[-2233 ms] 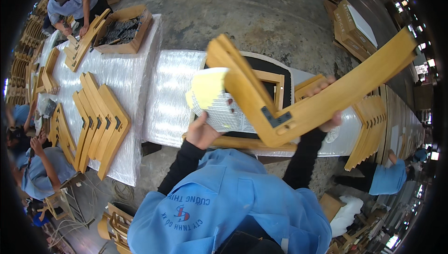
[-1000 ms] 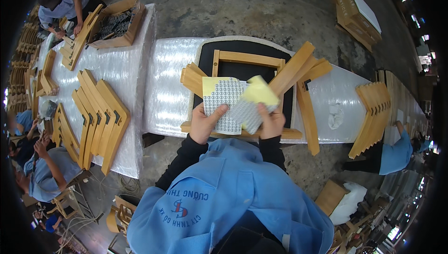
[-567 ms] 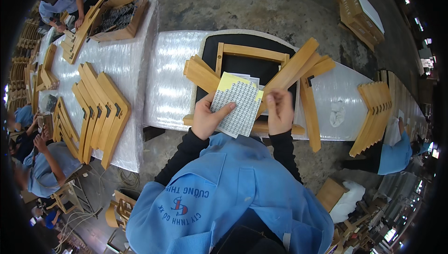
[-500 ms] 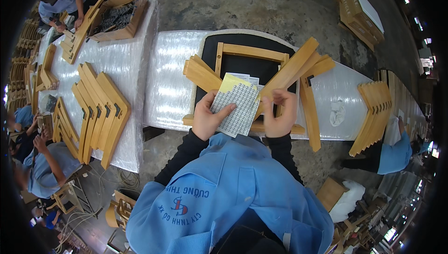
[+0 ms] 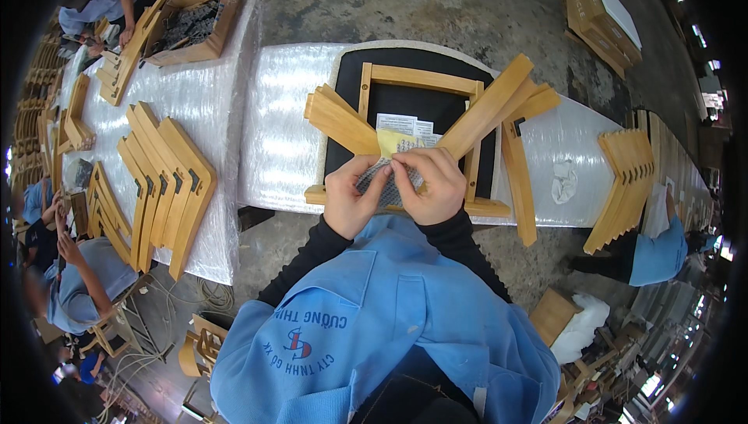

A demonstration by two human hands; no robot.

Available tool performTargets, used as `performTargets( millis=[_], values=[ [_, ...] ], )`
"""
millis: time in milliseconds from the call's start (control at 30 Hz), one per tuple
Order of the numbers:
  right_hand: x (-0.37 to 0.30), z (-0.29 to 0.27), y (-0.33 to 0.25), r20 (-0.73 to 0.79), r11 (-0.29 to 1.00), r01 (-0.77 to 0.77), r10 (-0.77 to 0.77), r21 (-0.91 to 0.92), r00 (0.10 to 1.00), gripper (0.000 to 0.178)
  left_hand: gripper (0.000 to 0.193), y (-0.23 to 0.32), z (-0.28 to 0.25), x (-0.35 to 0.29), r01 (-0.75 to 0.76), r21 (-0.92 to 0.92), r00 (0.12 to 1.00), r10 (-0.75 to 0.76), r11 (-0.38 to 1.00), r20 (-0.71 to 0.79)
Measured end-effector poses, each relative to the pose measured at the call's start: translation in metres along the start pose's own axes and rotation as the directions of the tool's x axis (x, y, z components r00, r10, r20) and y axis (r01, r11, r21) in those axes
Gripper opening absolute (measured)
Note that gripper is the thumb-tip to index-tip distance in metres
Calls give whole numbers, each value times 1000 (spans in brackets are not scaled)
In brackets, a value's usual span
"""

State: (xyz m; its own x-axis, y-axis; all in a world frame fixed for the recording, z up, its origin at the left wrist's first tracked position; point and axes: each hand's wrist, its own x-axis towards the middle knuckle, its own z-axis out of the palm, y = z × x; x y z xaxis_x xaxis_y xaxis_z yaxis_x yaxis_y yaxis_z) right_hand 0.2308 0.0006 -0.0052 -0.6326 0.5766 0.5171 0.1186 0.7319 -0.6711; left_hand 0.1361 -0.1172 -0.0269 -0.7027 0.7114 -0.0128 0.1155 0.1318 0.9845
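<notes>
My left hand (image 5: 352, 194) grips a sheet of small round clear stick-on pads (image 5: 392, 143), with bare yellow backing at its far end. The thumb and finger of my right hand (image 5: 431, 185) are pinched at the same sheet, touching the left fingertips. Whether a single pad is between them is too small to tell. Both hands hide most of the sheet. Beneath lies an upturned seat with a black underside (image 5: 421, 100) and a wooden frame (image 5: 425, 76). Wooden legs (image 5: 492, 108) slant up on either side, and white printed labels (image 5: 396, 121) are on the black cloth.
The table is covered in plastic wrap (image 5: 284, 112). Angled wooden leg parts (image 5: 183, 182) stand stacked at left, more (image 5: 623, 186) at right. An open carton of dark parts (image 5: 195, 26) sits far left. Co-workers (image 5: 86, 284) are at the left and right edges.
My right hand has moved left onto the sheet and closed there. The sheet has tipped and is now mostly covered by both hands.
</notes>
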Motion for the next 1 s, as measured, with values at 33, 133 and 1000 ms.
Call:
performTargets(
  millis=[33, 133, 1000],
  values=[
    [0, 1, 0, -8, 1000, 18, -18, -16, 1000, 13, 15, 0, 0, 0, 1, 1, 1000, -1, 1000, 5],
    [1, -2, 3, 22, 970, -179, 177, 164, 984, 12, 16, 2, -2, 1, 31, -1, 999, -31, 1000, 42],
    [116, 141, 39, 702, 940, -27, -234, 340, 673, 14, 33, -71, -88, 2, 343, 92, 922, -316, 935, -225]
  ],
)
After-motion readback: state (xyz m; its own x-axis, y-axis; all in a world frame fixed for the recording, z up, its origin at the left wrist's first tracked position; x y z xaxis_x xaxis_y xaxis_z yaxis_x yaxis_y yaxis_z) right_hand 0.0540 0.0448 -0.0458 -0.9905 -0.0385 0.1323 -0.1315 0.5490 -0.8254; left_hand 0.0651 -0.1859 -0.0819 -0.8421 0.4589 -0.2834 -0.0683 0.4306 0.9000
